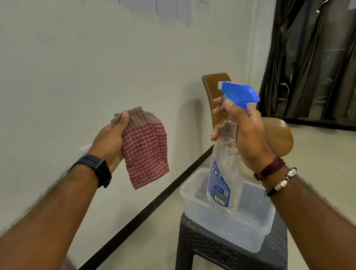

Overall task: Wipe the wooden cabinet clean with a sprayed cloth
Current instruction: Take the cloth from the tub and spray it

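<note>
Pale wall [57,70] behind; clear tub [231,223] on dark stool [205,245], wooden chair [213,83] beyond.

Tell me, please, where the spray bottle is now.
In the head view, the spray bottle is right of centre, gripped by the right hand above the clear plastic tub, its nozzle facing the checked cloth.
</note>
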